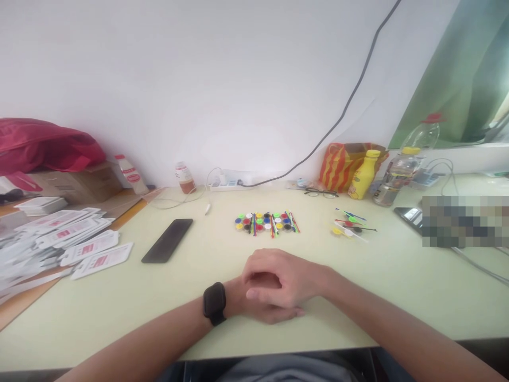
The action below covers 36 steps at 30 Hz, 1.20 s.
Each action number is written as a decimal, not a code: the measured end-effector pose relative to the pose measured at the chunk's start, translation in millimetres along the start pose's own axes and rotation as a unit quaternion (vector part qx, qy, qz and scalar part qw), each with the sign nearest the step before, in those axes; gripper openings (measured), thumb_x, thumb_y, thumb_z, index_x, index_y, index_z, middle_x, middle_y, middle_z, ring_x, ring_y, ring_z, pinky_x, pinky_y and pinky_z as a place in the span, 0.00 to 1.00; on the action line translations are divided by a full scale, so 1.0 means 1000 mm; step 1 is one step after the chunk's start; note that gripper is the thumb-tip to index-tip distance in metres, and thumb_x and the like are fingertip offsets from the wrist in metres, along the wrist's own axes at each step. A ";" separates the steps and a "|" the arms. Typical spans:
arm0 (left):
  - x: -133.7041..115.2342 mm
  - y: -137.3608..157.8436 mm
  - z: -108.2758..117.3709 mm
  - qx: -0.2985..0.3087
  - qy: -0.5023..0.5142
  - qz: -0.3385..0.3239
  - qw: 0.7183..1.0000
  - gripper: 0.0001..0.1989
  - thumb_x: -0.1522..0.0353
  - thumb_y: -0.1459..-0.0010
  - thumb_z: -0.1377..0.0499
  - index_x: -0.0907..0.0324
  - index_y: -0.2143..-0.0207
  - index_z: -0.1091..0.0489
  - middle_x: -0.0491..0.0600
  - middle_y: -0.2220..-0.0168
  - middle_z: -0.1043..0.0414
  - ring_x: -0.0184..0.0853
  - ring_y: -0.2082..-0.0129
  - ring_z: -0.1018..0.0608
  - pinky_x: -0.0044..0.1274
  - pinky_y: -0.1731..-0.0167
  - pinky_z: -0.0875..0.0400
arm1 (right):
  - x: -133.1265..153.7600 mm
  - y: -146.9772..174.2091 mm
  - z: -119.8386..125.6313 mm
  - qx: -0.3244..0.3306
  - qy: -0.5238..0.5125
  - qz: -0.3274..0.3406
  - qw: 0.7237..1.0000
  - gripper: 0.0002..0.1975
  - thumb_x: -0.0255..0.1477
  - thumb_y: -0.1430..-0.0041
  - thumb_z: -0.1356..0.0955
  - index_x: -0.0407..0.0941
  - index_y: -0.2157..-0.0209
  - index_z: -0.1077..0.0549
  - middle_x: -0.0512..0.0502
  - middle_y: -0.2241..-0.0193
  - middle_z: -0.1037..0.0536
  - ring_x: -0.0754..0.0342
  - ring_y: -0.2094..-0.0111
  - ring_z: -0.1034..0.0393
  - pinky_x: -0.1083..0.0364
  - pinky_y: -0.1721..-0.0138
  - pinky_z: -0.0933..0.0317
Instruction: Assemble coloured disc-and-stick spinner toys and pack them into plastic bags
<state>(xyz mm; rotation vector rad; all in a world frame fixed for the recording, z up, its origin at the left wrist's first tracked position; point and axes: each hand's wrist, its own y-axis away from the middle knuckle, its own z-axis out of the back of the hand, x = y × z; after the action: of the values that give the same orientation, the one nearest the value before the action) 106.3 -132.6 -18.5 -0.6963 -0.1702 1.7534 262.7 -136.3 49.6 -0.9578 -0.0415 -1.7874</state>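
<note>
The right hand (296,278) lies crossed over the left hand (270,314) near the desk's (131,323) front edge, its grip slack, thumb and fingertips apart; the left grip, partly covered, cannot be determined. Coloured discs and sticks form two clusters toward the rear edge: one larger cluster (267,221) midway along, one smaller cluster (349,224) to its right.

No text you can actually read here.
Printing shows on your white badges (102,260), the white bottle with a red cap (133,175) and the brown-drink bottle (186,179), but it's too blurry.
</note>
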 end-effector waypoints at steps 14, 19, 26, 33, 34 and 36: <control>0.002 -0.001 -0.001 -0.002 -0.027 -0.043 0.999 0.21 0.53 0.33 0.42 0.63 0.57 0.28 0.51 0.65 0.23 0.39 0.62 0.21 0.26 0.65 0.25 | -0.007 0.001 -0.005 -0.063 0.012 0.010 0.998 0.15 0.37 0.36 0.31 0.45 0.73 0.34 0.52 0.76 0.32 0.56 0.72 0.40 0.55 0.67 0.44; 0.001 0.000 0.001 0.019 -0.021 0.001 1.000 0.16 0.57 0.33 0.41 0.63 0.59 0.28 0.48 0.69 0.26 0.35 0.67 0.22 0.24 0.67 0.26 | -0.007 0.000 -0.005 -0.019 -0.059 0.022 0.998 0.11 0.38 0.35 0.31 0.45 0.66 0.30 0.48 0.66 0.24 0.53 0.63 0.32 0.54 0.59 0.39; 0.002 0.002 -0.003 -0.008 -0.036 -0.010 0.999 0.20 0.53 0.34 0.41 0.62 0.61 0.26 0.48 0.71 0.26 0.37 0.68 0.22 0.26 0.68 0.26 | -0.010 -0.001 -0.007 -0.057 -0.032 0.015 0.998 0.16 0.40 0.39 0.28 0.45 0.72 0.34 0.53 0.73 0.32 0.56 0.69 0.38 0.55 0.65 0.43; 0.000 -0.001 0.001 0.034 -0.043 -0.018 0.998 0.19 0.54 0.34 0.41 0.61 0.57 0.26 0.50 0.64 0.22 0.40 0.61 0.20 0.27 0.60 0.24 | -0.009 0.000 -0.007 -0.066 -0.016 -0.021 0.998 0.18 0.39 0.41 0.27 0.45 0.74 0.36 0.54 0.76 0.34 0.57 0.72 0.41 0.56 0.69 0.46; 0.001 -0.001 0.002 0.036 -0.046 -0.024 0.998 0.19 0.53 0.34 0.41 0.61 0.57 0.26 0.50 0.65 0.22 0.40 0.61 0.20 0.27 0.61 0.24 | -0.010 0.000 -0.007 -0.074 -0.014 -0.027 0.997 0.19 0.39 0.41 0.27 0.45 0.74 0.37 0.55 0.77 0.36 0.58 0.73 0.43 0.56 0.70 0.47; 0.001 0.000 0.001 0.031 -0.043 -0.021 0.998 0.20 0.53 0.34 0.41 0.62 0.58 0.26 0.51 0.65 0.22 0.39 0.63 0.20 0.27 0.63 0.24 | -0.010 0.000 -0.008 -0.067 -0.034 -0.017 0.997 0.18 0.40 0.40 0.27 0.45 0.73 0.35 0.54 0.75 0.34 0.57 0.71 0.40 0.56 0.69 0.45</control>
<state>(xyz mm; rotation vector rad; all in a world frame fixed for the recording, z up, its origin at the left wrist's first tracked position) 105.5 -130.8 -17.7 -0.5688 -0.1869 1.7422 258.9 -132.0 37.8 -1.1203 0.0197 -1.8058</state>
